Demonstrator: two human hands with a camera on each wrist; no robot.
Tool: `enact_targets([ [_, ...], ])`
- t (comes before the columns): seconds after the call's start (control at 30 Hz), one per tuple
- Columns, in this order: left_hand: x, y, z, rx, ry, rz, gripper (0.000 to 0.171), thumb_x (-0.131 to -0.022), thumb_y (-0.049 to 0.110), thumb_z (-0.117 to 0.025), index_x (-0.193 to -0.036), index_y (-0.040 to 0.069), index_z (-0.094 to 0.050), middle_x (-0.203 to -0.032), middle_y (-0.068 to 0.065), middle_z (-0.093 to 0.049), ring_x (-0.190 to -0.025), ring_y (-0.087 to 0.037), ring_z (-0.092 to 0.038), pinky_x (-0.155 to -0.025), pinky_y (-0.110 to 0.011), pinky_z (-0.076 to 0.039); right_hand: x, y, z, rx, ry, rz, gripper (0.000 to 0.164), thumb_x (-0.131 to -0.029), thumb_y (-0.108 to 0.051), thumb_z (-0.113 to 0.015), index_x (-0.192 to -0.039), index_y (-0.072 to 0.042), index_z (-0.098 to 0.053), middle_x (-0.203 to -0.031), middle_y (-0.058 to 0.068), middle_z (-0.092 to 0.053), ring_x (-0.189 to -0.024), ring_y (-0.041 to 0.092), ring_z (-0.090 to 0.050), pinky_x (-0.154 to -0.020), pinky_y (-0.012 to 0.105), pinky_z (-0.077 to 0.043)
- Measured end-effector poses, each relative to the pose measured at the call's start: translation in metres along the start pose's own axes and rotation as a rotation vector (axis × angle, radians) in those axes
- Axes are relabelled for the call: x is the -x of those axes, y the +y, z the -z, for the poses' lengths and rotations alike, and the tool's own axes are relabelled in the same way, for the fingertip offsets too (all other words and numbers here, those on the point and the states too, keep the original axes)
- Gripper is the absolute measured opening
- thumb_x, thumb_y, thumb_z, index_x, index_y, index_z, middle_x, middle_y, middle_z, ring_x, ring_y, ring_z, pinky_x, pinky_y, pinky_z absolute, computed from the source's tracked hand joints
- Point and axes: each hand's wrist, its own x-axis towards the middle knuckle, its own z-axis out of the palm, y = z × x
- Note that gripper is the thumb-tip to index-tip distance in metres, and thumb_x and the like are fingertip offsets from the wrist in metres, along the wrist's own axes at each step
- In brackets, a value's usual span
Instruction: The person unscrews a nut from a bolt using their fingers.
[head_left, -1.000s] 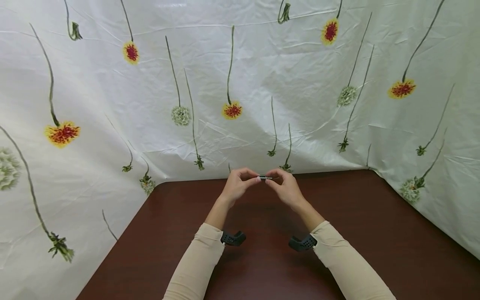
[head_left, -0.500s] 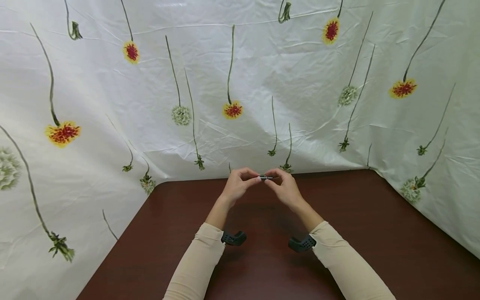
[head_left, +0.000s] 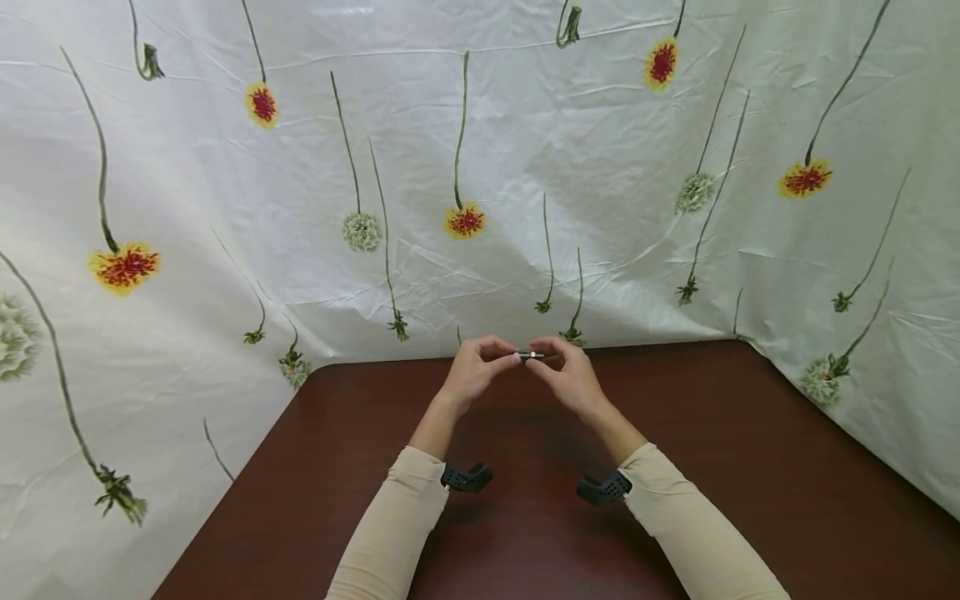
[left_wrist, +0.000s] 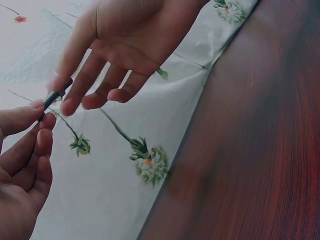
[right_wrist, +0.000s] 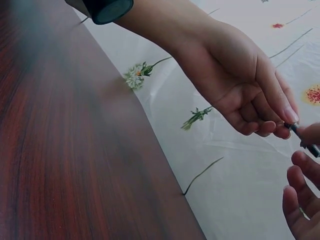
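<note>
Above the far part of the table, my two hands meet at a small dark threaded bolt (left_wrist: 50, 99). My left hand (head_left: 469, 368) pinches one end of it between thumb and fingertips, and the bolt lies roughly level in the head view. A small nut (left_wrist: 61, 93) sits on the shaft toward the other end. My right hand (head_left: 577, 377) has its thumb and index finger at that nut, its remaining fingers loosely bent. In the right wrist view the thread shows beside my right fingertips, while the bolt's left end is covered by my left thumb.
A dark reddish-brown wooden table (head_left: 517, 533) stretches below my forearms. Behind it and at both sides hangs a white cloth (head_left: 420, 150) printed with flowers. Each wrist wears a black strap-on camera, such as the left wrist camera (head_left: 467, 477).
My right thumb and index finger shift slightly at the nut, and the nut shows more brightly now. The left hand and the bolt stay in place.
</note>
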Motion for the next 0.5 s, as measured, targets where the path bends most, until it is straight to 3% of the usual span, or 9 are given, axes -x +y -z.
enact_targets([
  [0.13,0.0004,-0.0005,0.0006,0.0,-0.004,-0.001,0.017,-0.095,0.008,-0.077,-0.107,-0.003,-0.076,-0.104,-0.009,-0.075,-0.1,-0.024,-0.067,-0.085,-0.039,-0.051,0.0003,-0.0019,-0.0002,-0.004,0.01,-0.031,0.02,-0.101,-0.012,-0.07,-0.117,0.001,-0.072,-0.109,0.012,-0.072,-0.096,0.027,-0.066,-0.08,0.04,-0.052],
  [0.27,0.0005,-0.0002,0.001,0.006,-0.012,-0.004,0.021,-0.095,0.008,-0.077,-0.11,-0.007,-0.074,-0.107,-0.014,-0.075,-0.102,-0.026,-0.067,-0.088,-0.041,-0.052,0.0002,-0.0035,0.0,-0.01,0.002,-0.02,0.022,-0.099,-0.006,-0.071,-0.119,0.004,-0.07,-0.112,0.016,-0.071,-0.1,0.031,-0.067,-0.082,0.043,-0.052],
  [0.5,0.0008,0.0003,0.0007,-0.002,-0.007,-0.007,0.021,-0.095,0.011,-0.077,-0.11,-0.005,-0.075,-0.104,-0.008,-0.075,-0.102,-0.026,-0.067,-0.087,-0.041,-0.052,0.0003,-0.0027,0.001,-0.007,0.01,-0.029,0.02,-0.103,-0.012,-0.067,-0.117,0.001,-0.071,-0.107,0.012,-0.07,-0.095,0.037,-0.065,-0.075,0.039,-0.051],
])
